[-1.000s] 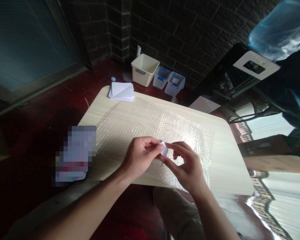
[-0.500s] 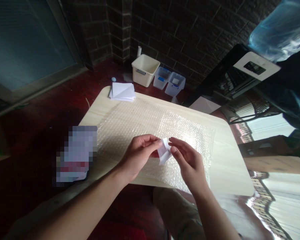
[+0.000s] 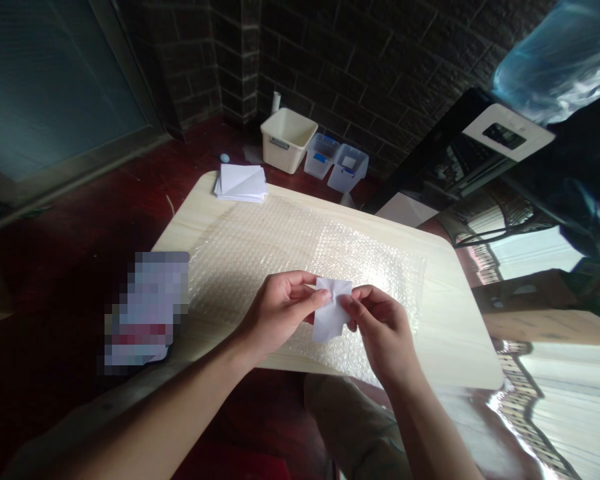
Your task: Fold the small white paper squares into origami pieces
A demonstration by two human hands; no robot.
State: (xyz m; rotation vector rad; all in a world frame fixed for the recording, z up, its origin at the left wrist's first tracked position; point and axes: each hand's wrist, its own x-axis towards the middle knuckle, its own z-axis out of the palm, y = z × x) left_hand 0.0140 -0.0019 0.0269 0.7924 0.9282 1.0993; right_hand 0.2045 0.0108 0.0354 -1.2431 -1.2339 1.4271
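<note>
A small folded piece of white paper (image 3: 331, 312) hangs between both my hands above the near edge of the table. My left hand (image 3: 279, 315) pinches its upper left corner with thumb and forefinger. Pinching the upper right corner is my right hand (image 3: 383, 331). The paper is partly unfolded and creased. Beneath it a sheet of bubble wrap (image 3: 290, 257) covers most of the light wooden table (image 3: 460, 327).
A stack of white paper (image 3: 241, 183) lies at the table's far left corner. On the dark red floor behind stand a cream basket (image 3: 289, 139) and two clear plastic boxes (image 3: 335, 162). A blurred-out object (image 3: 147, 310) sits at the table's left edge.
The paper has been opened out from a small tight fold into a larger creased piece, as my hands drew slightly apart.
</note>
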